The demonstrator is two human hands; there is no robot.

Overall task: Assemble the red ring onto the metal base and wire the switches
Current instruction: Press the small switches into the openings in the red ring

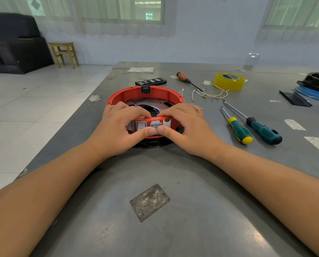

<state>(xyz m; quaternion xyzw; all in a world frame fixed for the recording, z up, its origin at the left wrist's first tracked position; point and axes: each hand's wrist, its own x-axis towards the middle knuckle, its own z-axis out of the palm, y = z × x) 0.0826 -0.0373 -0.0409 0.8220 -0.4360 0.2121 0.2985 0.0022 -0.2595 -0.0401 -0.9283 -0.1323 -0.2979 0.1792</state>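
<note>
A red ring (125, 93) sits around a round metal base (151, 102) on the grey table, with a black socket (145, 89) in its far wall. Grey rocker switches (141, 125) are set in the ring's near wall. My left hand (117, 127) and my right hand (186, 127) both grip that near wall, fingers hooked over the rim and thumbs pressed on a switch (155, 127). White wires with brass terminals (208, 95) lie loose on the table to the right of the ring.
Two green-handled screwdrivers (238, 128) (262, 129) lie at the right, a wooden-handled one (188, 81) farther back. A yellow tape roll (229, 81), a black bit case (151, 81) and a black-and-blue part (316, 86) are at the back. The table's left edge drops to tiled floor.
</note>
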